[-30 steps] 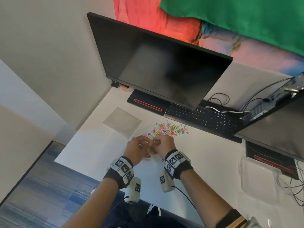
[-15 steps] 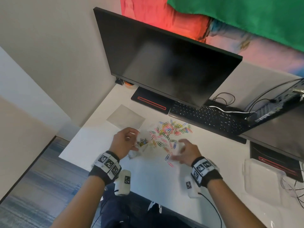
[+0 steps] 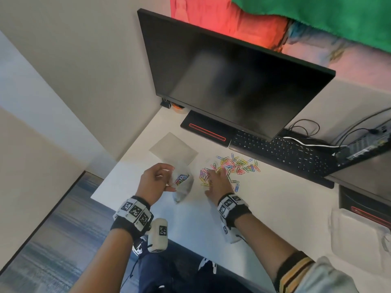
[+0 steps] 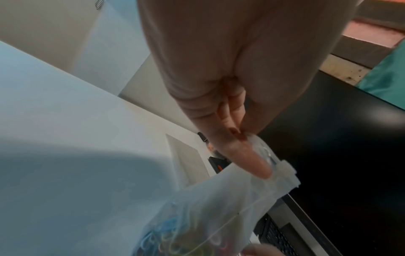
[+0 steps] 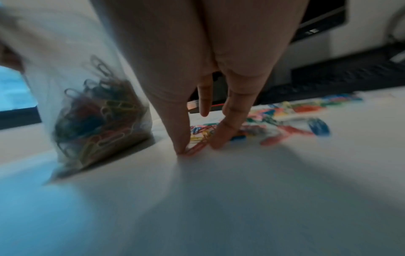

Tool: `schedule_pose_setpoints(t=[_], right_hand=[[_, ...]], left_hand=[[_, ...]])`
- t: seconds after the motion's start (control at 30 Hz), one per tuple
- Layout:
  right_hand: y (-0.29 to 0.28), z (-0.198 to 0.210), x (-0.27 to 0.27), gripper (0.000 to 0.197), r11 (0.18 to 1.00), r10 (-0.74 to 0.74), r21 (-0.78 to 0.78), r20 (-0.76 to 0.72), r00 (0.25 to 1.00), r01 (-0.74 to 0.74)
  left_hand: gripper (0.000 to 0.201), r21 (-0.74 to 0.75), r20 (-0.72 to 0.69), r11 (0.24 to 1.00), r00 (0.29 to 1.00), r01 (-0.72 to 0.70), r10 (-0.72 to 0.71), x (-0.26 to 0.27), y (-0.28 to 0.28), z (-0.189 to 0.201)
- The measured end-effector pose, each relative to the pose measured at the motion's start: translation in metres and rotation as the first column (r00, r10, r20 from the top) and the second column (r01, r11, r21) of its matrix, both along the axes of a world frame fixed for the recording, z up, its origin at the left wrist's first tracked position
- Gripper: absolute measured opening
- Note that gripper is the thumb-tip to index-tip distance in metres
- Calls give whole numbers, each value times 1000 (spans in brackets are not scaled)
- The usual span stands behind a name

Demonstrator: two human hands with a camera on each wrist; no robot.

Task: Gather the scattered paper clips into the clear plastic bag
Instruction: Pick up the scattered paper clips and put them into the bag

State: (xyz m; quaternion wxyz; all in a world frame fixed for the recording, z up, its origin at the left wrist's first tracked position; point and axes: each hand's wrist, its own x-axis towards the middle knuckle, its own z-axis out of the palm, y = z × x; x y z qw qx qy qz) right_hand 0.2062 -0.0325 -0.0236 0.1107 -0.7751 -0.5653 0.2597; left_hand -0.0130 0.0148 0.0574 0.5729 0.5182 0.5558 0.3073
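Note:
The clear plastic bag [image 3: 183, 183] stands on the white desk [image 3: 275, 208] with several coloured clips inside. My left hand [image 3: 169, 178] pinches its top edge; in the left wrist view the fingertips [image 4: 247, 155] grip the rim of the bag [image 4: 208, 216]. To its right lie scattered coloured paper clips [image 3: 237, 166]. My right hand [image 3: 213, 176] is down on the near end of that pile. In the right wrist view the right hand [image 5: 198, 147] has straight fingers on the desk, a red clip [image 5: 197, 149] between thumb and finger, beside the bag [image 5: 98, 117].
A black monitor [image 3: 232, 81] and a keyboard [image 3: 283, 153] stand just behind the clips. A grey square pad [image 3: 173, 151] lies behind the bag. A clear plastic container [image 3: 359, 235] sits at the right. The desk's front edge is close under my wrists.
A second ago both hands met at the bag. The right hand then swung out to the right and has now come down on the near clips. The left hand still holds the bag.

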Motion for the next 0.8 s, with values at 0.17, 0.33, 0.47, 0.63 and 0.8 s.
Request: schedule_pose_setpoints(t=[0.17,0.33,0.47,0.63,0.8], right_hand=[[13,-10,-4,60,911,410,-129,397,821,-392],[14,-15,6,65,831,554,-289,363,749,-475],[12,-15,15,39,815,573,-190,396,717,-547],[21,1,29,18,854,518,-174,365,774,-490],[21,14,55,14,984,-151,77,-121,981,161]], left_hand=[[14,-11,17,1000,1000,-6,6,0,1,-3],[16,-5,21,1000,1000,-15,15,-1,2,-3],[16,-5,17,1000,1000,-9,9,3,2,-6],[17,-30,-1,996,997,78,-78,18,-11,-14],[22,-54,5,993,994,108,-108,38,-16,-16]])
